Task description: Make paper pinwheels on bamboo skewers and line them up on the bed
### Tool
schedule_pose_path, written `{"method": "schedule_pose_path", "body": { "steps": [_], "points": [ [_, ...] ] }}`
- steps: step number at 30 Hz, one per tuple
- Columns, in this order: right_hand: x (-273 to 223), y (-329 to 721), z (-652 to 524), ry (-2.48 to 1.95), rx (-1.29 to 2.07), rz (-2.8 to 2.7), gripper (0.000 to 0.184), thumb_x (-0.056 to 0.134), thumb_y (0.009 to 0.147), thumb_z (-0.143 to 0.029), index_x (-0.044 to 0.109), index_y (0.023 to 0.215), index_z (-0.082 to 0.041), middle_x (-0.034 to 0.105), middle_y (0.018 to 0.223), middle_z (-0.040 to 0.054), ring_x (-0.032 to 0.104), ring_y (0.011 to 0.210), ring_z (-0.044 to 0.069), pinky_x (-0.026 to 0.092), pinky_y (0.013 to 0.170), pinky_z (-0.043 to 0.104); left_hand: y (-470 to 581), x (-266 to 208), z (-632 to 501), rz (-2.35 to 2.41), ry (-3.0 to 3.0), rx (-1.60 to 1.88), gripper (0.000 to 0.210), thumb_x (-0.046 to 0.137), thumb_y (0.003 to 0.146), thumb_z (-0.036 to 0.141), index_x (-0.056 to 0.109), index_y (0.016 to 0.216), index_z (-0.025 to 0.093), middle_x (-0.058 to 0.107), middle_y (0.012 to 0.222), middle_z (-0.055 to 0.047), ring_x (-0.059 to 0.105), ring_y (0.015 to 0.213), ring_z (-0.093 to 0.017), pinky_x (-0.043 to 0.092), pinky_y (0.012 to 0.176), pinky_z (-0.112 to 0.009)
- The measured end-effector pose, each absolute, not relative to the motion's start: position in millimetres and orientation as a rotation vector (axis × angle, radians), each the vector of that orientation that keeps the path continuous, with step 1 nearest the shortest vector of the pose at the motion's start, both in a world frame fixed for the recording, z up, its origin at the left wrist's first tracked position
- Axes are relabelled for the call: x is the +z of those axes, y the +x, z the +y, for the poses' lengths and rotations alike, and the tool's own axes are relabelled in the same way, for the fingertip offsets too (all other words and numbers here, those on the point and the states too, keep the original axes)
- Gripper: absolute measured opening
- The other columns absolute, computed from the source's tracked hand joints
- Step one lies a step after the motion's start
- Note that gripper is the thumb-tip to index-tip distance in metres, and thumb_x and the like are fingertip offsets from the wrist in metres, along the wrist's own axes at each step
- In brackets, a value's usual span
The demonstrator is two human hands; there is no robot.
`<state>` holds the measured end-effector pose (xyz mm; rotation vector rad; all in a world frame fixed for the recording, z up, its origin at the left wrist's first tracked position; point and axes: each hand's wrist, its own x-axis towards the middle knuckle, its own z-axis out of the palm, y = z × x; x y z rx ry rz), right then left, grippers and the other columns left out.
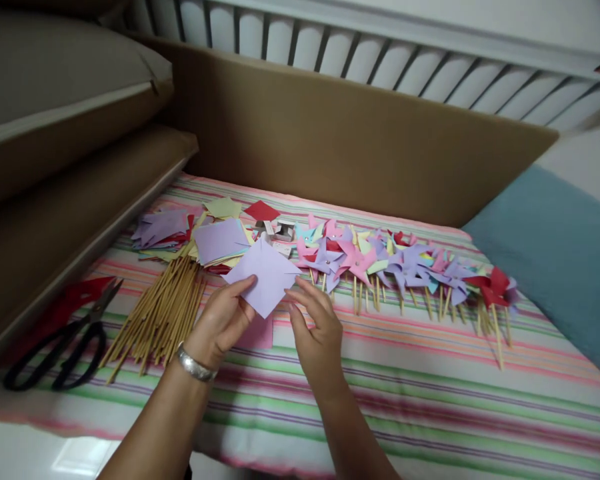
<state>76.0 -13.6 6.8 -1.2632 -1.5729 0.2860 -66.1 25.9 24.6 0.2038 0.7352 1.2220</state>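
A lavender paper square (266, 273), turned corner-up with cuts running in from its corners, is held by my left hand (220, 323). The left thumb lies on its face and the fingers are behind it. My right hand (317, 327) is at the square's right corner, fingers bent and apart; whether a fingertip touches the paper is hard to tell. Beneath the hands lies a pink paper sheet (260, 333). Just beyond them sits a stack of cut paper squares (220, 241), lavender on top. A bundle of thin wooden sticks (163, 317) lies left of my left hand.
Finished paper pinwheels (357, 260) on sticks line the right side of the striped cloth (430, 380). Black-handled scissors (83, 343) lie at left. Small boxes (284, 231) and a red square (262, 211) are behind. A brown board (330, 127) and cushions (75, 160) border the area.
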Motion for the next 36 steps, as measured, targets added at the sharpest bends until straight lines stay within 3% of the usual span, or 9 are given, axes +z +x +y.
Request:
{"method": "schedule_pose_path", "body": {
  "steps": [6,11,19,25,31,36],
  "points": [
    [8.1,83.5,-22.0,-1.247,0.147,-1.747,0.028,0.050,0.081,-0.011,0.064,0.100,-0.025,0.046,0.133,0.0062,0.034,0.129,0.025,0.033,0.102,0.051,-52.7,27.2,22.3,0.700,0.224,1.147,0.027,0.054,0.077,0.010,0.063,0.103,0.010,0.069,0.100,-0.010,0.064,0.091,-0.019,0.052,0.082,-0.028],
    [0.4,85.1,-29.9,-1.281,0.114,-1.809,0.023,0.051,0.082,-0.016,0.064,0.100,-0.024,0.041,0.137,0.0069,0.026,0.133,0.028,0.031,0.102,0.053,-43.7,28.0,19.3,0.710,0.231,1.115,0.026,0.055,0.076,0.010,0.064,0.100,0.009,0.069,0.099,-0.011,0.063,0.094,-0.020,0.051,0.084,-0.029],
    [-8.5,86.2,-24.5,-1.268,0.035,-1.846,0.021,0.050,0.083,-0.013,0.065,0.095,-0.021,0.050,0.130,0.0093,0.030,0.131,0.026,0.035,0.101,0.050,-40.7,27.9,18.5,0.633,0.216,1.063,0.023,0.051,0.080,0.012,0.064,0.098,0.009,0.069,0.096,-0.011,0.064,0.090,-0.020,0.050,0.082,-0.030],
    [-6.5,88.7,-22.9,-1.249,0.116,-1.822,0.026,0.049,0.082,-0.011,0.064,0.099,-0.024,0.051,0.128,0.0072,0.034,0.129,0.025,0.037,0.100,0.050,-38.5,23.5,16.7,0.707,0.327,1.148,0.019,0.060,0.073,0.012,0.066,0.091,0.010,0.069,0.091,-0.010,0.063,0.086,-0.019,0.047,0.083,-0.030],
    [-2.2,89.4,-23.8,-1.251,0.187,-1.691,0.026,0.049,0.082,-0.012,0.063,0.099,-0.025,0.055,0.123,0.0069,0.046,0.119,0.022,0.037,0.100,0.048,-35.9,13.2,12.9,0.801,0.602,1.199,0.017,0.066,0.068,0.023,0.066,0.082,0.014,0.068,0.081,-0.005,0.061,0.075,-0.017,0.046,0.074,-0.029],
    [2.9,89.2,-26.1,-1.238,0.239,-1.640,0.025,0.051,0.082,-0.011,0.063,0.099,-0.024,0.060,0.115,0.0071,0.055,0.107,0.019,0.045,0.092,0.039,-37.5,9.0,11.6,0.867,0.769,1.163,0.013,0.063,0.071,0.026,0.067,0.079,0.016,0.067,0.080,-0.004,0.059,0.075,-0.016,0.043,0.075,-0.027]
  ]
}}
